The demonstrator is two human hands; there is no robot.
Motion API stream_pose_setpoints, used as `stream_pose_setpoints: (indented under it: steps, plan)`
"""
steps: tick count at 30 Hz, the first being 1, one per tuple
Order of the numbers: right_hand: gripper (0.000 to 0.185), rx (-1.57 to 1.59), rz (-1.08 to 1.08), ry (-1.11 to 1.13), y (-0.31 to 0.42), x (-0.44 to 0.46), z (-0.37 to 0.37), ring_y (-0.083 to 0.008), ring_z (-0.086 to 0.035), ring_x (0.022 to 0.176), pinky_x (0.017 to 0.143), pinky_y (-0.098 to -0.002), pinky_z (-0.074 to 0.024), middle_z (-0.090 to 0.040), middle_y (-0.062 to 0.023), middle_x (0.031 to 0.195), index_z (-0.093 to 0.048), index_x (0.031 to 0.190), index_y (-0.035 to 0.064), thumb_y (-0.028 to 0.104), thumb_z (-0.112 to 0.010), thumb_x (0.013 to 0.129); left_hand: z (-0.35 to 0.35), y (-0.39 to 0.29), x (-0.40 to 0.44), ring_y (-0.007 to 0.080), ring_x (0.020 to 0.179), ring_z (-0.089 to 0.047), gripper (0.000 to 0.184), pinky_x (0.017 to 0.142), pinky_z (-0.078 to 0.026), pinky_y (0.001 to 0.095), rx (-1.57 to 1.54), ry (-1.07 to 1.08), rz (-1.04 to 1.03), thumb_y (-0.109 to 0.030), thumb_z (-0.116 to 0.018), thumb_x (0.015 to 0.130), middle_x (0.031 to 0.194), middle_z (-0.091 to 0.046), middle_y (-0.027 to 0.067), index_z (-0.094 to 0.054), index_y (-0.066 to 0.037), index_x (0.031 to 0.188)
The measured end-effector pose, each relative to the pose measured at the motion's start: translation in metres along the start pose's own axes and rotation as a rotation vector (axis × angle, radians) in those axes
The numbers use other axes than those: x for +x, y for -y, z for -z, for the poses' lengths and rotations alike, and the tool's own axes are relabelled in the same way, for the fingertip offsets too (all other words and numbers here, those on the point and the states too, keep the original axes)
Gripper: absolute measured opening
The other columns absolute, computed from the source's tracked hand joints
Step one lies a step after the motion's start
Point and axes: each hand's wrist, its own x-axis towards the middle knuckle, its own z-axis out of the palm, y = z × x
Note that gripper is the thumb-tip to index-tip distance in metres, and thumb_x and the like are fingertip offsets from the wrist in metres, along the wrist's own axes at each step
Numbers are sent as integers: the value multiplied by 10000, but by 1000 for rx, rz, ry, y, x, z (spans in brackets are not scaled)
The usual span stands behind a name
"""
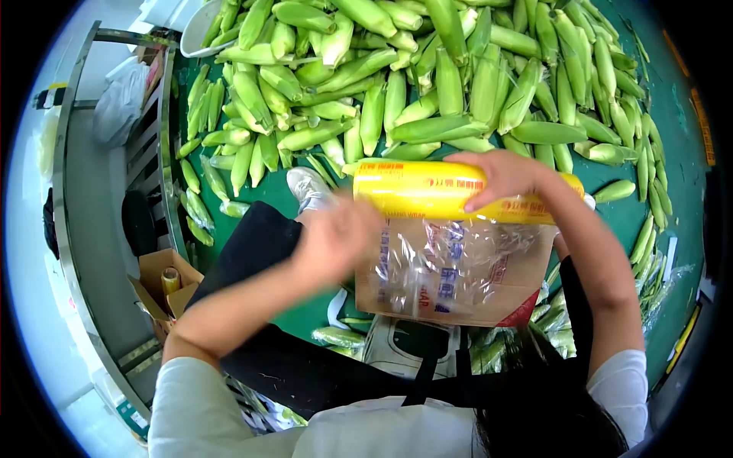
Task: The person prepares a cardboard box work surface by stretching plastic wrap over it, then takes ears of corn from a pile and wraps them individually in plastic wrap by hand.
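A yellow roll of cling film (420, 189) with red print lies across the far edge of a brown cardboard box (477, 294) held over my lap. My right hand (500, 177) grips the roll from above toward its right end, thumb on the near side. My left hand (336, 233) is by the roll's left end, smeared by motion, so its fingers and anything in them cannot be made out. Clear, wrinkled film (405, 256) hangs from the roll over the printed face of the box.
Beyond the roll, a large heap of green corn cobs in husks (450, 84) covers the green floor (221, 263). A metal rack (65, 153) stands on the left, near a small open carton (156, 290) with another roll inside. Loose husks and plastic lie at the right.
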Motion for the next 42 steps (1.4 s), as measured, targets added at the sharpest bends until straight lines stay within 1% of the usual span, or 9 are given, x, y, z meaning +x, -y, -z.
stream_pose_setpoints:
  steps: [3, 7, 10, 14, 19, 22, 27, 38, 42]
  plan:
    - [1084, 38, 32, 62, 5, 6, 2, -367, -606, 1212, 1041, -423, -470, -603, -219, 1351, -390, 1513, 83, 562, -855, 658, 91, 67, 126, 223, 819, -673, 181, 749, -529, 328, 722, -493, -26, -177, -619, 947, 875, -698, 111, -659, -13, 1015]
    - [1035, -301, 63, -40, 29, -19, -32, -417, -602, 1096, 962, -468, -483, -603, -208, 1189, -418, 1497, 152, 527, -859, 638, 95, 205, 192, 374, 1114, -632, 837, 965, -509, 447, 903, 456, 182, -602, -771, 792, 1227, -648, 226, -553, -43, 1377]
    - [990, -372, 92, -70, 33, -29, -52, -388, -612, 1088, 931, -461, -494, -606, -194, 1174, -433, 1492, 185, 520, -848, 658, 62, 194, 212, 420, 1133, -606, 796, 982, -494, 439, 1103, 616, 174, -647, -741, 794, 1228, -634, 246, -594, -38, 1285]
    - [960, -382, 124, -130, 25, -28, -54, -365, -618, 1082, 923, -459, -496, -605, -174, 1168, -442, 1486, 199, 520, -839, 673, 53, 65, 252, 275, 1095, -622, 681, 978, -489, 408, 844, 910, 224, -611, -736, 828, 1198, -667, 143, -638, -64, 1223]
    - [971, -362, 33, -48, 34, -32, -52, -350, -597, 1157, 999, -495, -466, -583, -172, 1267, -416, 1509, 200, 495, -847, 690, 52, -66, 314, 215, 953, -692, 437, 898, -566, 392, -95, 320, 79, -404, -476, 1007, 1048, -713, 146, -627, -6, 1107]
    - [1016, -459, 92, -167, 36, -40, -68, -368, -566, 1213, 977, -495, -477, -546, -181, 1350, -404, 1513, 212, 508, -866, 658, 36, -5, 316, 208, 859, -684, 332, 811, -570, 377, 789, 466, 405, -373, -538, 989, 969, -713, 99, -675, -76, 934]
    - [1071, -603, 1, -98, 44, -50, -87, -330, -514, 1294, 1064, -507, -426, -503, -180, 1404, -298, 1583, 244, 444, -868, 697, 10, 217, 227, 365, 1201, -616, 895, 1021, -502, 428, 1430, 429, 489, -567, -748, 776, 1356, -592, 247, -500, 22, 1404]
    - [1075, -223, 258, -234, -1, 31, 6, -348, -648, 1024, 903, -464, -508, -618, -174, 1118, -356, 1552, 247, 435, -874, 630, 149, 90, 204, 283, 1192, -623, 781, 1030, -482, 354, 542, 442, 603, -309, -789, 834, 1351, -613, 185, -456, -7, 1473]
    - [1096, 101, 109, 63, -68, 101, 3, -351, -614, 1197, 1020, -425, -474, -589, -213, 1375, -320, 1577, 178, 528, -865, 693, 183, 40, 183, 243, 1185, -612, 681, 937, -541, 370, 131, 84, 680, -344, -739, 906, 1319, -617, 143, -457, -13, 1431]
